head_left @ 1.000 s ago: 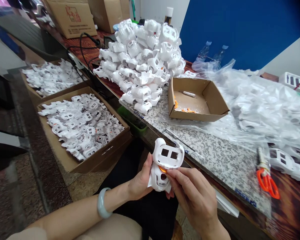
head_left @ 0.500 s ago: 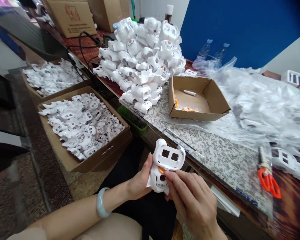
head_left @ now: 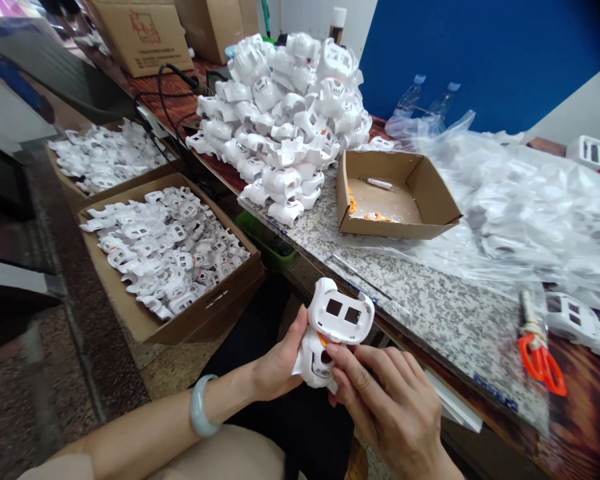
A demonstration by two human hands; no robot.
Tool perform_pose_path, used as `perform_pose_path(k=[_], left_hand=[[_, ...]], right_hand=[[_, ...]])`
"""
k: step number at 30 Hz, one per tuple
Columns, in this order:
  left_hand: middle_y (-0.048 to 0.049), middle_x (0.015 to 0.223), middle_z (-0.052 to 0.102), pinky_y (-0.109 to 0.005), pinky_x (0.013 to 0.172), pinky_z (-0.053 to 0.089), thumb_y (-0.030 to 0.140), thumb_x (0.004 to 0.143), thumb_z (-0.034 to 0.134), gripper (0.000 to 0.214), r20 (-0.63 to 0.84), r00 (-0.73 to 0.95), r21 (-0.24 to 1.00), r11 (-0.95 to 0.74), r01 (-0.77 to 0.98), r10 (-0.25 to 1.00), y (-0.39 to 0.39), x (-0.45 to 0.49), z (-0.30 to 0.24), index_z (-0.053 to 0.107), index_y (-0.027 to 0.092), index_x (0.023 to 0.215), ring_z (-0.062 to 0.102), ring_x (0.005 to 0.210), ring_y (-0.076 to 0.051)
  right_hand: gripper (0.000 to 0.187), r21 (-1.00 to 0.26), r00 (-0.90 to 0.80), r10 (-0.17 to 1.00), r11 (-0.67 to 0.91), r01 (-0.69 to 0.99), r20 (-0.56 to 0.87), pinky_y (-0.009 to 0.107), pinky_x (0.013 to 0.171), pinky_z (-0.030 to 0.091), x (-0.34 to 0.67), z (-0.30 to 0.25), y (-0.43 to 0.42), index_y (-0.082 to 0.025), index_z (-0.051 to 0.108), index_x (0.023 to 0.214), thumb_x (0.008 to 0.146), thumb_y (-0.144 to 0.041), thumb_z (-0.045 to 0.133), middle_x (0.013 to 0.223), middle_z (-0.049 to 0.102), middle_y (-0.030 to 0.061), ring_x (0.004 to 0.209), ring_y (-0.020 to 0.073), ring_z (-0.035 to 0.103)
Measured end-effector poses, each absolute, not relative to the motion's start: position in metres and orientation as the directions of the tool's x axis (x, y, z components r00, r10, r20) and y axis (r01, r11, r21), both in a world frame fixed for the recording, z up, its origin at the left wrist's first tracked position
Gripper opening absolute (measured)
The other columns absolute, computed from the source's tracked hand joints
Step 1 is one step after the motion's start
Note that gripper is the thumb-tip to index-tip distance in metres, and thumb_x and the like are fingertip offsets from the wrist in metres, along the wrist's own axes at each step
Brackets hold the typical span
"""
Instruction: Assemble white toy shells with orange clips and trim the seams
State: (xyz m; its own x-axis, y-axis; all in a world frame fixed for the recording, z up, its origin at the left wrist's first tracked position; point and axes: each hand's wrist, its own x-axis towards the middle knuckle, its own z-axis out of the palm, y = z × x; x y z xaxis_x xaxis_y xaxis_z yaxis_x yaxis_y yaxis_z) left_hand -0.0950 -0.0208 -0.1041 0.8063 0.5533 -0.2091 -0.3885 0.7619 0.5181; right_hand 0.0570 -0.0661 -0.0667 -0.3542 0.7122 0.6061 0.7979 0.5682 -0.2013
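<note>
My left hand [head_left: 275, 363], with a pale green bangle [head_left: 199, 405] on its wrist, grips a white moulded plastic casing [head_left: 333, 320] from the left. The casing has two square windows on top and a lower white part with small raised lettering. My right hand [head_left: 385, 400] presses its fingertips against the casing's front, next to a small orange piece [head_left: 322, 340], most of which is hidden by the fingers. Both hands are held over my lap, in front of the counter edge.
A large heap of white casings [head_left: 280, 113] stands on the granite counter [head_left: 445, 313]. Cardboard boxes of casings [head_left: 167, 253] lie to the left. A shallow box [head_left: 380, 197] holds orange bits. Orange-handled scissors [head_left: 541, 365] lie right, beside a bulging plastic bag [head_left: 530, 207].
The casing has shifted slightly up and to the right. My right fingertips have moved along its front and now cover more of the orange piece.
</note>
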Motion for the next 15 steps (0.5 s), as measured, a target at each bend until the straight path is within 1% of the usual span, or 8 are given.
perform_pose_path(k=[4,7,9,11,13,15], left_hand=[[-0.0108,0.085,0.067,-0.023,0.058,0.047,0.076,0.077,0.031,0.079,-0.219,0.804,0.516,0.765,-0.385,0.553,-0.019,-0.095,-0.101,0.065,0.010,0.104,0.057,0.059,-0.013],[-0.0086,0.078,0.066,-0.024,0.055,0.047,0.077,0.077,0.031,0.079,-0.239,0.809,0.516,0.776,-0.362,0.536,-0.018,-0.097,-0.102,0.064,0.010,0.103,0.058,0.058,-0.014],[-0.0074,0.071,0.064,-0.024,0.053,0.046,0.077,0.078,0.026,0.082,-0.269,0.814,0.512,0.792,-0.332,0.515,-0.019,-0.098,-0.104,0.064,0.009,0.101,0.058,0.057,-0.015],[-0.0079,0.066,0.062,-0.024,0.052,0.046,0.077,0.079,0.018,0.085,-0.290,0.823,0.513,0.806,-0.297,0.488,-0.021,-0.099,-0.107,0.064,0.007,0.095,0.058,0.055,-0.016],[-0.0094,0.065,0.062,-0.025,0.053,0.046,0.076,0.080,0.012,0.088,-0.303,0.831,0.515,0.814,-0.269,0.467,-0.024,-0.100,-0.110,0.064,0.005,0.090,0.058,0.053,-0.016],[-0.0100,0.065,0.062,-0.026,0.053,0.046,0.076,0.080,0.009,0.089,-0.315,0.835,0.510,0.822,-0.252,0.451,-0.026,-0.101,-0.113,0.063,0.005,0.092,0.057,0.052,-0.016]], right_hand=[[0.024,-0.204,-0.353,0.702,0.577,0.791,0.618,0.030,0.061,0.036,0.053,-0.069,-0.066,-0.011,0.062,0.108,0.084,-0.015,0.059,0.080,0.065,0.0070,0.069,0.0155,0.053],[0.025,-0.220,-0.345,0.704,0.579,0.785,0.621,0.030,0.060,0.034,0.052,-0.071,-0.065,-0.010,0.061,0.108,0.084,-0.015,0.059,0.080,0.065,0.0068,0.067,0.0147,0.051],[0.024,-0.228,-0.342,0.714,0.572,0.788,0.611,0.030,0.060,0.033,0.054,-0.074,-0.064,-0.011,0.062,0.108,0.084,-0.015,0.060,0.079,0.065,0.0057,0.066,0.0142,0.051],[0.023,-0.224,-0.339,0.717,0.566,0.794,0.610,0.030,0.060,0.032,0.057,-0.077,-0.064,-0.014,0.062,0.107,0.084,-0.016,0.060,0.075,0.064,0.0039,0.065,0.0138,0.050],[0.022,-0.220,-0.337,0.713,0.566,0.795,0.615,0.030,0.060,0.031,0.060,-0.080,-0.066,-0.015,0.063,0.106,0.084,-0.015,0.060,0.072,0.063,0.0025,0.063,0.0133,0.049],[0.022,-0.227,-0.330,0.716,0.562,0.795,0.615,0.030,0.060,0.031,0.061,-0.084,-0.067,-0.015,0.062,0.105,0.083,-0.015,0.060,0.071,0.063,0.0019,0.063,0.0129,0.048]])
